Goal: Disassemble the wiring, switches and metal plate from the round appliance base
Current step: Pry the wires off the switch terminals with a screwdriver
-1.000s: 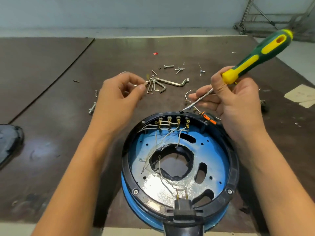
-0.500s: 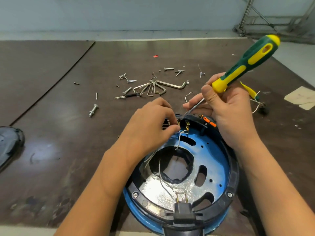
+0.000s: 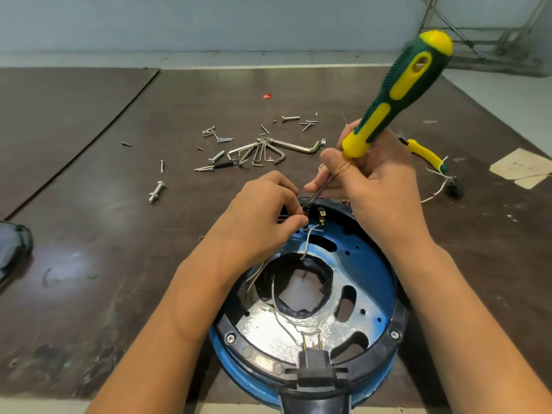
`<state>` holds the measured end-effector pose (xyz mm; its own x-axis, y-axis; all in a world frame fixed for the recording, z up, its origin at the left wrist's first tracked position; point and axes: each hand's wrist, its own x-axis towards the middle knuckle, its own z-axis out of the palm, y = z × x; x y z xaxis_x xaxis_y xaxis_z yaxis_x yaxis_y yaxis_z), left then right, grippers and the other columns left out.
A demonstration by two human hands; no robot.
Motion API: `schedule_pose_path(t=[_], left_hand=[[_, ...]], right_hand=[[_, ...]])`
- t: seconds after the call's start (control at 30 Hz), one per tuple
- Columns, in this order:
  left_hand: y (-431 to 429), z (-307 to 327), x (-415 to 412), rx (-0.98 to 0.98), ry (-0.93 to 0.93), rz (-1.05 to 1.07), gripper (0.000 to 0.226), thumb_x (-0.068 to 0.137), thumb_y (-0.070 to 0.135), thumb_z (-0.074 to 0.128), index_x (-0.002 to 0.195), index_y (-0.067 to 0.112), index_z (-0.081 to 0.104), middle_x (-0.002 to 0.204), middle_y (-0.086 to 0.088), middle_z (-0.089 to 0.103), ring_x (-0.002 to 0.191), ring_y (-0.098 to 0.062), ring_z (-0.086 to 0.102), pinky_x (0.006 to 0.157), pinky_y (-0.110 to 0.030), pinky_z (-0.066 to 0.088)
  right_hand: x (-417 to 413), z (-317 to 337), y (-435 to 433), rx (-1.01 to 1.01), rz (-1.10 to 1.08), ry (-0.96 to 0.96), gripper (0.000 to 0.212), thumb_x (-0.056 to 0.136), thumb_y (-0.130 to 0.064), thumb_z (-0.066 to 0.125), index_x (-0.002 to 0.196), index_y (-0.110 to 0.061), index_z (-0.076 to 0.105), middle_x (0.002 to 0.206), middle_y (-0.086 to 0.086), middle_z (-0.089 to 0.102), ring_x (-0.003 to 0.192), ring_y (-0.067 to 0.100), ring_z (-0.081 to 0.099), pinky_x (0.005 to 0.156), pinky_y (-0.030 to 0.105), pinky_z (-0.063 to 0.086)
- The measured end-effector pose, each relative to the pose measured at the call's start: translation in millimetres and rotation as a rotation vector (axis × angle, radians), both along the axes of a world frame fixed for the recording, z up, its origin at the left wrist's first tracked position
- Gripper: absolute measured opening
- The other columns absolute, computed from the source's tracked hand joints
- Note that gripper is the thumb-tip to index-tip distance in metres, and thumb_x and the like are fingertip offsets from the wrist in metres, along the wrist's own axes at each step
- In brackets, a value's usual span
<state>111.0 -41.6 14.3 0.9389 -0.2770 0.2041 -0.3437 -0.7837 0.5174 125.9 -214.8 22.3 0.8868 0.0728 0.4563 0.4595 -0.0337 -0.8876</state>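
Round appliance base point(image 3: 401, 312) sits on the worktop point(image 3: 119, 234) right at the near edge, between both forearms. Both hands are up at its far rim. Left hand point(image 3: 263, 216) is pinching a white wire point(image 3: 307, 240) by the switch terminals point(image 3: 322, 216). Right hand point(image 3: 379, 186) is wrapped round the green and yellow screwdriver point(image 3: 400, 91), handle tilted up and to the right, tip down at the terminals just beside the left fingertips. Blue metal plate point(image 3: 370, 273) is inside the ring. Hex keys point(image 3: 268, 150) and loose screws lie beyond the hands.
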Motion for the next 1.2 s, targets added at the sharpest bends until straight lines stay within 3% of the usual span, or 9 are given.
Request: schedule_pose_path(t=[0.2,0.4,0.6,0.83,1.07,1.2], left_hand=[[-1,2,-1,0.011,0.017,-0.006,0.007,0.087,0.03,0.072,0.084,0.025,0.074,0.113,0.009,0.058,0.099,-0.006,0.056,0.088,-0.036,0.05],[-2,3,-2,0.011,0.016,-0.002,0.003,0.087,0.028,0.073,0.084,0.027,0.072,0.113,0.01,0.058,0.1,-0.008,0.056,0.089,-0.039,0.05],[-3,4,-2,0.003,0.022,0.0,0.005,0.086,0.027,0.074,0.082,0.027,0.072,0.112,0.009,0.059,0.1,-0.008,0.056,0.09,-0.038,0.05],[-1,4,-2,-0.01,0.035,-0.008,0.006,0.086,0.028,0.073,0.081,0.027,0.072,0.112,0.01,0.058,0.1,-0.007,0.057,0.09,-0.037,0.049],[0,4,-2,0.004,0.035,-0.007,0.005,0.087,0.029,0.072,0.085,0.025,0.074,0.114,0.01,0.058,0.102,-0.007,0.056,0.092,-0.04,0.049],[0,3,-1,0.008,0.025,-0.006,0.007,0.086,0.03,0.073,0.086,0.024,0.075,0.114,0.008,0.058,0.102,-0.009,0.057,0.09,-0.04,0.049]], right_hand=[[4,0,-6,0.149,-0.074,0.229,0.019,0.104,-0.017,0.062,0.092,-0.015,0.047,0.07,0.011,0.069,0.069,0.034,0.077,0.054,0.03,0.059],[8,-1,-6,0.23,-0.092,0.349,0.018,0.103,-0.02,0.063,0.097,-0.013,0.047,0.071,0.011,0.071,0.07,0.031,0.078,0.052,0.028,0.059],[9,-2,-10,0.237,-0.096,0.367,0.019,0.102,-0.019,0.064,0.092,-0.015,0.048,0.074,0.015,0.073,0.071,0.033,0.078,0.055,0.034,0.063],[2,0,-16,0.145,0.177,0.222,0.014,0.103,-0.003,0.056,0.101,-0.011,0.046,0.078,0.016,0.071,0.08,0.039,0.077,0.068,0.037,0.063],[-1,1,-10,0.121,0.1,0.206,0.013,0.103,-0.006,0.058,0.098,-0.011,0.048,0.078,0.018,0.069,0.077,0.039,0.077,0.066,0.041,0.064],[1,0,-3,0.093,0.013,0.313,0.016,0.102,-0.014,0.064,0.092,-0.016,0.052,0.076,0.016,0.073,0.073,0.034,0.078,0.058,0.032,0.063]])
